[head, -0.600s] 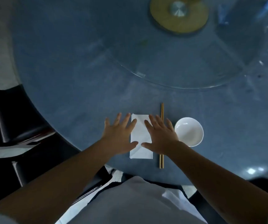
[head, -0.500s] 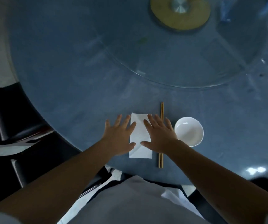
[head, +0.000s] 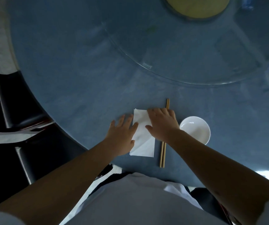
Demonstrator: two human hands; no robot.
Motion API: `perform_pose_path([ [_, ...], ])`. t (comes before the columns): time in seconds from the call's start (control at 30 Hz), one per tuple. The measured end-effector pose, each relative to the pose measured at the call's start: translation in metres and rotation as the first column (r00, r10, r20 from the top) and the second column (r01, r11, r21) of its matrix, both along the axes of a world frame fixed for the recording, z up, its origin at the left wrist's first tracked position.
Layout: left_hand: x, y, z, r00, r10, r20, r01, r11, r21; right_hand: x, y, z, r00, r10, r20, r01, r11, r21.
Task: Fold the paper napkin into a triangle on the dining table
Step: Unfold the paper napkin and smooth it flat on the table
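A white paper napkin (head: 142, 137) lies flat on the blue dining table (head: 81, 88) near its front edge, a long rectangle with a diagonal crease across its lower half. My left hand (head: 122, 135) rests flat with fingers spread on the napkin's left edge. My right hand (head: 162, 124) lies flat over the napkin's upper right part, its fingers curled at the top right corner. Both hands press on the paper; neither lifts it.
A pair of wooden chopsticks (head: 162, 153) lies just right of the napkin, partly under my right wrist. A white bowl (head: 195, 129) stands further right. A glass turntable (head: 195, 54) with a yellow hub (head: 195, 8) fills the far side. Dark chairs (head: 16, 111) stand at the left.
My right hand has slid up toward the napkin's far right corner and its fingers have curled. My left hand has shifted slightly down along the left edge.
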State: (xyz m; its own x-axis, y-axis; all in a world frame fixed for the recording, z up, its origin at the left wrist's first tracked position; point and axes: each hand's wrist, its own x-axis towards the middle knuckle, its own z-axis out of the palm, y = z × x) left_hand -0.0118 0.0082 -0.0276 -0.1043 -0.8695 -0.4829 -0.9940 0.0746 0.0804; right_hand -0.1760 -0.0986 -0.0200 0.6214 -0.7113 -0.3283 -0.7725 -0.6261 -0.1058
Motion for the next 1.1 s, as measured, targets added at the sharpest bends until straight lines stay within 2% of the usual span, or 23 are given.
perform_pose_path([
  [0.17,-0.002,0.001,0.001,1.000,0.031,-0.005,-0.031,0.999,-0.028,0.006,-0.020,-0.002,0.994,-0.112,-0.015,0.111,0.993,-0.049],
  [0.4,-0.003,0.003,0.002,0.999,0.044,-0.022,-0.045,0.998,-0.049,0.012,-0.030,-0.005,0.990,-0.136,0.027,0.135,0.990,0.034],
  [0.57,-0.002,0.003,0.001,0.996,0.064,-0.057,-0.066,0.997,-0.045,0.014,-0.033,-0.006,0.977,-0.211,0.036,0.206,0.972,0.117],
  [0.7,-0.001,0.003,0.003,0.984,0.120,-0.130,-0.128,0.991,-0.050,0.014,-0.036,-0.006,0.976,-0.216,0.004,0.213,0.964,0.158],
  [0.8,0.000,0.000,0.005,0.947,0.209,-0.243,-0.238,0.967,-0.094,0.013,-0.037,0.001,0.981,-0.177,0.075,0.155,0.959,0.238],
  [0.87,0.003,-0.002,0.003,0.848,0.365,-0.384,-0.431,0.897,-0.099,0.013,-0.033,0.012,0.971,-0.157,0.181,0.089,0.938,0.336],
  [0.9,0.006,-0.005,0.003,0.746,0.474,-0.468,-0.555,0.831,-0.045,0.014,-0.030,0.020,0.962,-0.145,0.232,0.049,0.925,0.377],
  [0.97,0.012,-0.011,0.003,0.455,0.645,-0.613,-0.735,0.661,0.150,0.015,-0.025,0.035,0.943,-0.109,0.313,-0.032,0.910,0.413],
  [1.03,0.020,-0.014,0.006,0.173,0.683,-0.710,-0.762,0.550,0.343,0.017,-0.023,0.048,0.919,-0.113,0.379,-0.069,0.897,0.436],
  [1.07,0.024,-0.015,0.007,0.065,0.667,-0.742,-0.733,0.536,0.418,0.018,-0.022,0.053,0.902,-0.135,0.411,-0.072,0.890,0.450],
  [1.1,0.028,-0.014,0.008,0.004,0.653,-0.758,-0.702,0.541,0.463,0.020,-0.022,0.056,0.881,-0.167,0.442,-0.064,0.884,0.462],
])
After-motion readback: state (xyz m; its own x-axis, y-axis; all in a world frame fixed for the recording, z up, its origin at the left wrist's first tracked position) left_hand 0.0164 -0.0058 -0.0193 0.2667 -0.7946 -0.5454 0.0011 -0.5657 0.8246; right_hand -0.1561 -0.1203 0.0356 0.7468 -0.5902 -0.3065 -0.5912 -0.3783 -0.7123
